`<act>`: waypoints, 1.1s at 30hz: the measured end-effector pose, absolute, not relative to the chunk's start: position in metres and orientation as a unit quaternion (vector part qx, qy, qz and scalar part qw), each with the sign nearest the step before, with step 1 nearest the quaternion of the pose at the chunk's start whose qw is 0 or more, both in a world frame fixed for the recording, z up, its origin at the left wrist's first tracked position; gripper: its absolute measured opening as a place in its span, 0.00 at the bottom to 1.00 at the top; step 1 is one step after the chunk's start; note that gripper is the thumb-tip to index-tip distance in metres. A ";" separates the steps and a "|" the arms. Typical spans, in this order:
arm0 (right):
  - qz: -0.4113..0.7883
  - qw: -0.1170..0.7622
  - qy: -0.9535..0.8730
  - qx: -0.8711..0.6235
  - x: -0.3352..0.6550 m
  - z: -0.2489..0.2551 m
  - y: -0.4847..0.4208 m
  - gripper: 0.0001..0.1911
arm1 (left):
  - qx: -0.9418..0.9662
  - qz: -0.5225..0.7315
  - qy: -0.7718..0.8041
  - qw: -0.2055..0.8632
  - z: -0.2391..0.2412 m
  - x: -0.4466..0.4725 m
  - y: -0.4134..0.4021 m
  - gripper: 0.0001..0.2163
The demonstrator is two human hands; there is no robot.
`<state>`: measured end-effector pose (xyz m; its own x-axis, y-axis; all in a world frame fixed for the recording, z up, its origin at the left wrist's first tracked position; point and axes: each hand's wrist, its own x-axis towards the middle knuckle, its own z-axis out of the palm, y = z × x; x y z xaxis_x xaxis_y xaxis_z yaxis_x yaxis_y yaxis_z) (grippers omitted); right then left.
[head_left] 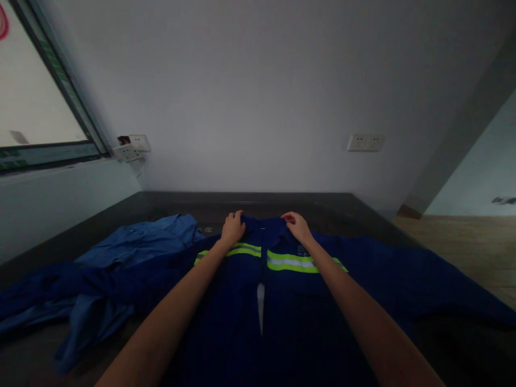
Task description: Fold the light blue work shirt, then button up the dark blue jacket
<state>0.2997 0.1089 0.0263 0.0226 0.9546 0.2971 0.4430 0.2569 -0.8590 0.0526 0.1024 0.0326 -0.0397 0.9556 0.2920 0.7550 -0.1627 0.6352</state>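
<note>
A dark navy work jacket (282, 301) with a yellow and silver reflective band (290, 262) lies spread front-up on the dark table (250, 200). Both my arms reach forward over it. My left hand (233, 228) is closed on the left side of the jacket's collar (264, 224), fingers curled over the fabric. My right hand (297, 226) pinches the right side of the same collar. The jacket's front opening shows a pale gap near its middle.
A lighter blue garment (137, 247) lies crumpled on the table's left part. A white wall stands behind with sockets (365, 142) and a power strip (128, 152). A window (36, 107) is at left, wooden floor (463, 252) at right.
</note>
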 end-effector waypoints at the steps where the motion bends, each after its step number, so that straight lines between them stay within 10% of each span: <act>1: 0.263 0.456 -0.664 -0.531 0.300 0.031 0.104 0.16 | 0.709 0.320 0.622 0.088 0.034 0.057 0.095 0.20; 11: 0.117 0.234 -0.852 -0.453 0.294 0.011 0.064 0.26 | 0.839 0.111 0.532 0.029 0.002 0.070 0.059 0.24; 18: 0.050 0.272 -0.839 -0.468 0.283 0.002 0.058 0.16 | 0.876 0.095 0.473 0.002 0.009 0.069 0.085 0.31; 25: 0.026 0.274 -0.831 -0.484 0.277 0.000 0.048 0.12 | 0.915 0.075 0.391 -0.058 0.029 0.068 0.092 0.08; 33: 0.059 0.387 -0.771 -0.502 0.278 0.002 0.054 0.13 | 0.854 0.159 0.492 -0.058 0.038 0.085 0.084 0.05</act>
<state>0.2779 0.0539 0.0021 -0.1964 0.8202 0.5373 0.7283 0.4889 -0.4802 0.0851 0.0835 0.0381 0.4663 0.8217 0.3278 0.8583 -0.5099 0.0573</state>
